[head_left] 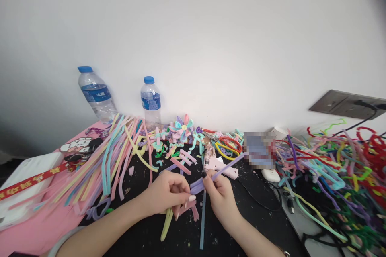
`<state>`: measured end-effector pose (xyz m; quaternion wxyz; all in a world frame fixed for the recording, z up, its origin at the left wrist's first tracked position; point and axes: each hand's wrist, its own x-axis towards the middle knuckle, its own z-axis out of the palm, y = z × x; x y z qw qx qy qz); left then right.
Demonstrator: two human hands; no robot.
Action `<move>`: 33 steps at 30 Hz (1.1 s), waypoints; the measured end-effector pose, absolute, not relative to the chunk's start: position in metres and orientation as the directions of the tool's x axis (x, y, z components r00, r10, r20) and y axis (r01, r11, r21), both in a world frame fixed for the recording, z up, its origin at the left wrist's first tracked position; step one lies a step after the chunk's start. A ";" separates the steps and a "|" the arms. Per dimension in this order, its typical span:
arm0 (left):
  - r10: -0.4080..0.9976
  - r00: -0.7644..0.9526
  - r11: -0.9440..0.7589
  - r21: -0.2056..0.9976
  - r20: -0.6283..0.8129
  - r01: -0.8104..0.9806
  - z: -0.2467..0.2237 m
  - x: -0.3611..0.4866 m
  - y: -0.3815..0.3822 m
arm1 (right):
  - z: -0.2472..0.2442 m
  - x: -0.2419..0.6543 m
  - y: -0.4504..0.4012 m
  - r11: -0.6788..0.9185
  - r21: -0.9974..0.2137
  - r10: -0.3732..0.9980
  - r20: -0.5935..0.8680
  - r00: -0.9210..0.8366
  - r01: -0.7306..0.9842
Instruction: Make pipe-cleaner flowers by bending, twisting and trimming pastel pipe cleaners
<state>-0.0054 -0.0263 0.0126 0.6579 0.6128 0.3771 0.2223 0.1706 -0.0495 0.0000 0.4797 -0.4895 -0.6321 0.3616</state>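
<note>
Between my two hands is a purple pipe cleaner, its near part folded into a flat bundle. My left hand pinches the left end of the bundle. With closed thumb and fingers, my right hand grips its right side, and a loose purple end sticks out up and right. Below the hands, a yellow folded pipe cleaner, a pink one and a blue strip lie on the black mat. A pink glue gun lies just beyond my right hand.
Pastel pipe cleaners spread at left beside a white box. Two water bottles stand by the wall. A pipe-cleaner flower and scissors lie at the back. Right are an earbud case, a cable and tangled pipe cleaners.
</note>
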 end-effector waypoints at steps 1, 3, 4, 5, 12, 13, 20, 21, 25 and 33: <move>0.799 0.573 0.097 0.979 -0.184 0.179 0.014 -0.004 -0.027 | -0.001 0.171 -0.049 0.256 -0.926 0.965 0.260 -0.025 0.276; 0.853 0.516 -0.036 0.976 -0.082 0.213 0.017 -0.003 -0.028 | -0.002 0.170 -0.049 0.240 -0.932 0.969 0.248 -0.008 0.272; 0.862 0.506 -0.112 0.965 -0.023 0.236 0.018 -0.002 -0.029 | -0.003 0.170 -0.050 0.236 -0.934 0.970 0.241 -0.013 0.269; 0.863 0.504 -0.193 0.945 0.036 0.263 0.019 -0.003 -0.030 | -0.003 0.169 -0.050 0.234 -0.935 0.971 0.237 -0.020 0.267; 0.718 0.637 -0.627 0.661 0.283 0.413 0.019 -0.009 -0.031 | -0.004 0.167 -0.053 0.262 -0.916 0.965 0.250 -0.076 0.305; 0.687 0.663 -0.667 0.620 0.296 0.414 0.017 -0.009 -0.031 | -0.004 0.166 -0.053 0.269 -0.911 0.963 0.257 -0.082 0.312; 0.622 0.717 -0.743 0.527 0.315 0.413 0.008 -0.011 -0.032 | -0.003 0.167 -0.053 0.325 -0.875 0.945 0.314 -0.091 0.358; 0.641 0.704 -0.721 0.554 0.306 0.416 0.010 -0.011 -0.031 | -0.004 0.167 -0.053 0.328 -0.874 0.944 0.318 -0.088 0.358; 0.785 0.571 -0.528 0.741 0.239 0.416 0.020 -0.012 -0.027 | -0.002 0.170 -0.051 0.350 -0.862 0.937 0.324 -0.132 0.367; 0.777 0.609 -0.438 0.830 0.156 0.346 0.018 -0.005 -0.024 | 0.007 0.167 -0.051 0.385 -0.852 0.904 0.271 -0.332 0.353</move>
